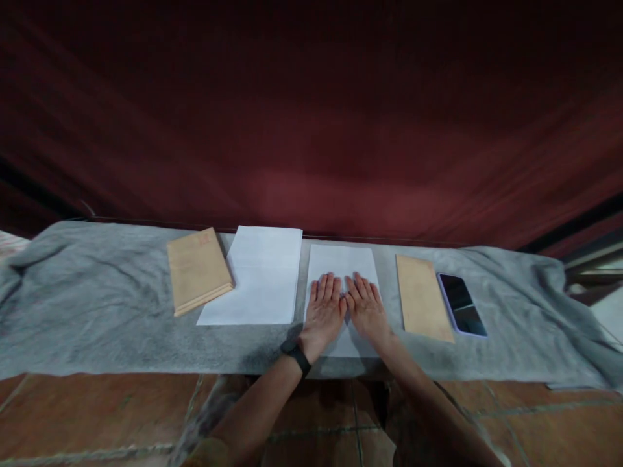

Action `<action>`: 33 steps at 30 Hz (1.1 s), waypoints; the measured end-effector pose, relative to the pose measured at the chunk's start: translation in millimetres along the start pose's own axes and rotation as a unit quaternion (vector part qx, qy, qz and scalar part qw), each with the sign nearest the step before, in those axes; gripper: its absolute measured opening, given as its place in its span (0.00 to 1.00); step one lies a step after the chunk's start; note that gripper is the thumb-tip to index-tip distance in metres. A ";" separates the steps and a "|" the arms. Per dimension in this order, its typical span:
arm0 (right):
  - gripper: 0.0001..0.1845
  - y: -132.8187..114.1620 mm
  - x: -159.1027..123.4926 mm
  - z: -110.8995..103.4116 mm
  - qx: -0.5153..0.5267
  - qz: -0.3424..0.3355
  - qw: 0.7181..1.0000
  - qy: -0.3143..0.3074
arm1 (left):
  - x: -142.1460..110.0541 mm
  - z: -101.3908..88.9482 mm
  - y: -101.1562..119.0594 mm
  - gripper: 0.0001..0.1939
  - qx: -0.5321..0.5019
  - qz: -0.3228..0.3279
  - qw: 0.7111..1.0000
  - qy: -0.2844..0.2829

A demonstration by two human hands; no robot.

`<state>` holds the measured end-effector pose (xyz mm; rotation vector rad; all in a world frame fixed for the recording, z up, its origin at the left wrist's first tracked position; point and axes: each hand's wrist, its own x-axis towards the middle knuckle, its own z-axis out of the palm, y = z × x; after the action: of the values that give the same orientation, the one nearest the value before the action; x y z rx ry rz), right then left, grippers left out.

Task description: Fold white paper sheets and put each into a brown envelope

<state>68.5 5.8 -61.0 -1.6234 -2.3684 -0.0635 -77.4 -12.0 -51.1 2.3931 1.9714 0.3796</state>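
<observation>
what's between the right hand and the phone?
In the head view, a flat brown envelope lies between the right hand and the phone, on the grey cloth.

One sheet (339,260), one loose envelope (423,298), two stacks (198,269) (265,277) — one phone (461,303)

Dimly lit, fading almost to black high on the red backdrop (311,130); brightest on white paper (265,279); softly shadowed along the front of the gray cloth (146,344); reflection-streaked on the phone (460,298); slightly blurred, stretched toward the edges.
</observation>
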 end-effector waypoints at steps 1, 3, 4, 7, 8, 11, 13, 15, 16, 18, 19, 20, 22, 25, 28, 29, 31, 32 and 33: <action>0.28 1.3 2.1 1.0 -0.002 0.000 1.000 0.001 | 5.0 1.7 0.3 0.29 0.003 -0.004 1.000 0.003; 0.27 7.3 7.5 3.9 -0.008 0.001 1.000 0.006 | 12.8 3.5 1.4 0.29 0.012 -0.021 1.000 0.010; 0.28 11.9 10.6 5.7 -0.012 0.006 1.000 0.012 | 15.5 3.7 1.9 0.29 0.016 -0.033 0.999 0.012; 0.29 28.3 19.8 11.0 -0.022 0.042 0.998 0.043 | 18.9 2.6 2.1 0.31 0.027 -0.069 0.997 0.016; 0.29 33.2 22.3 12.4 -0.024 0.059 0.997 0.053 | 19.0 1.6 1.6 0.31 0.030 -0.081 0.996 0.017; 0.30 39.4 28.2 13.9 -0.018 0.106 0.991 0.074 | 20.1 -2.8 -1.1 0.31 0.037 -0.108 0.993 0.021; 0.31 34.4 31.9 12.9 0.000 0.109 0.991 0.074 | 23.2 -6.0 -2.6 0.30 0.038 -0.108 0.993 0.023; 0.31 23.1 36.9 11.4 0.030 0.069 0.995 0.058 | 28.5 -7.3 -3.0 0.29 0.035 -0.078 0.996 0.022; 0.30 16.0 40.1 10.8 0.048 0.041 0.997 0.045 | 31.6 -6.7 -2.7 0.29 0.032 -0.057 0.998 0.019; 0.30 2.4 47.5 10.1 0.077 -0.007 0.997 0.016 | 38.1 -2.8 -1.9 0.30 0.028 -0.026 0.999 0.015; 0.30 -3.1 51.5 10.0 0.086 -0.018 0.996 0.003 | 41.1 0.3 -1.6 0.31 0.028 -0.023 0.999 0.014; 0.30 -7.0 55.5 10.2 0.090 -0.018 0.996 -0.006 | 43.9 3.6 -1.6 0.32 0.029 -0.028 0.999 0.015; 0.29 -9.5 63.0 11.0 0.086 0.007 0.996 -0.015 | 48.5 10.0 -2.6 0.32 0.030 -0.054 0.998 0.020; 0.28 -1.7 71.1 13.4 0.059 0.044 0.997 -0.011 | 52.7 15.2 -6.3 0.30 0.025 -0.088 0.995 0.044; 0.28 12.4 74.7 17.5 0.026 0.066 0.997 0.015 | 52.6 14.9 -10.7 0.30 0.021 -0.112 0.991 0.067; 0.28 17.2 75.0 19.2 0.017 0.076 0.997 0.026 | 51.5 14.3 -11.9 0.31 0.022 -0.118 0.990 0.071; 0.29 26.1 74.7 22.3 0.003 0.099 0.994 0.047 | 48.1 13.1 -13.7 0.31 0.023 -0.122 0.989 0.083; 0.30 30.0 74.1 23.5 -0.001 0.111 0.992 0.054 | 45.9 12.5 -14.1 0.31 0.023 -0.122 0.988 0.090; 0.30 33.3 73.1 24.2 -0.005 0.124 0.991 0.060 | 43.4 11.8 -14.3 0.32 0.023 -0.122 0.988 0.097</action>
<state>69.8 89.1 -70.3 -1.8492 -2.0661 -0.1194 -81.3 34.6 -57.3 2.1747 2.3452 0.5817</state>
